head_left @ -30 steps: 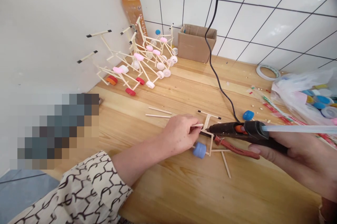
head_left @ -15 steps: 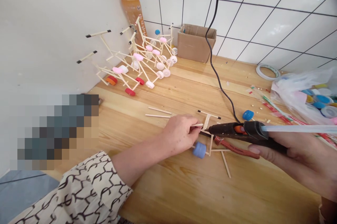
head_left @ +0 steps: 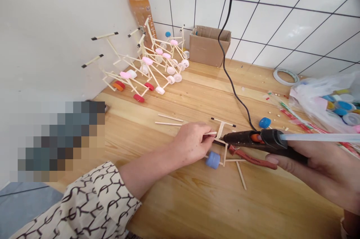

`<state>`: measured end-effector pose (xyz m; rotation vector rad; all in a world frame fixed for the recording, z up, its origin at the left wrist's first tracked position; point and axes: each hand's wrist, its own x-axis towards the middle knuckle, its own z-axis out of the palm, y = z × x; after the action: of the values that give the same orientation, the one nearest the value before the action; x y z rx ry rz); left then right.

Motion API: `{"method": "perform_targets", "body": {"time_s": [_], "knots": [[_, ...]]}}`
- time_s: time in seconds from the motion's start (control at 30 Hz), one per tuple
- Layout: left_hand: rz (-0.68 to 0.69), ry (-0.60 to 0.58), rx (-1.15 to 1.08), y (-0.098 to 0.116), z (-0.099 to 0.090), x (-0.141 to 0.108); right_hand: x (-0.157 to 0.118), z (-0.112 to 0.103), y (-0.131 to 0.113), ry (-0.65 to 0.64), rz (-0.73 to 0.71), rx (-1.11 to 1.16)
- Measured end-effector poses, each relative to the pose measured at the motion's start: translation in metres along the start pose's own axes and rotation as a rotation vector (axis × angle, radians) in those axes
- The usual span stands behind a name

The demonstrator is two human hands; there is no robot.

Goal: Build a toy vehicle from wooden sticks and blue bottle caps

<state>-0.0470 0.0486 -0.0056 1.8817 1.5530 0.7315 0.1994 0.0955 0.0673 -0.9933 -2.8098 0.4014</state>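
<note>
My left hand [head_left: 194, 142] pinches a short wooden stick [head_left: 209, 133] over a small stick frame [head_left: 225, 153] on the table. Blue bottle caps [head_left: 213, 160] sit at the frame's near end, and a crossbar with black tips [head_left: 223, 121] tops its far end. My right hand [head_left: 315, 171] is wrapped round a black hot glue gun [head_left: 253, 136], its nozzle at the frame's joint close to my left fingertips. A clear glue stick [head_left: 320, 138] projects from the gun's back. Red-handled pliers [head_left: 253, 158] lie beneath the gun, partly hidden by it.
Several finished stick tricycles [head_left: 143, 63] with cap wheels stand at the back left beside a tea bottle [head_left: 140, 5]. A cardboard box [head_left: 210, 48] is by the tiled wall; the black cord [head_left: 233, 85] crosses the table. At right lie a tape roll [head_left: 286, 77] and a bag of caps [head_left: 334, 100].
Almost nothing differs. Both hands, the glue gun and the frame keep their places, and the black cord has shifted very slightly left.
</note>
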Motion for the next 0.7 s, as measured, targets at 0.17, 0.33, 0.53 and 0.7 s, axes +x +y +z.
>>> {"method": "perform_targets", "body": {"time_s": [0.17, 0.33, 0.53, 0.7], "knots": [[-0.008, 0.007, -0.017, 0.0005, 0.0008, -0.0004, -0.0018, -0.0009, -0.0009, -0.023, 0.004, 0.01], [0.0, 0.002, -0.001, -0.0004, 0.0008, -0.0001, -0.0001, -0.0006, -0.0021, -0.015, 0.022, 0.048], [-0.003, 0.007, -0.002, -0.0006, 0.0012, -0.0001, 0.001, -0.0008, -0.0046, -0.021, 0.029, 0.078], [-0.009, 0.002, 0.001, 0.0, 0.0008, -0.0003, 0.0008, -0.001, -0.0042, -0.027, 0.02, 0.023]]}}
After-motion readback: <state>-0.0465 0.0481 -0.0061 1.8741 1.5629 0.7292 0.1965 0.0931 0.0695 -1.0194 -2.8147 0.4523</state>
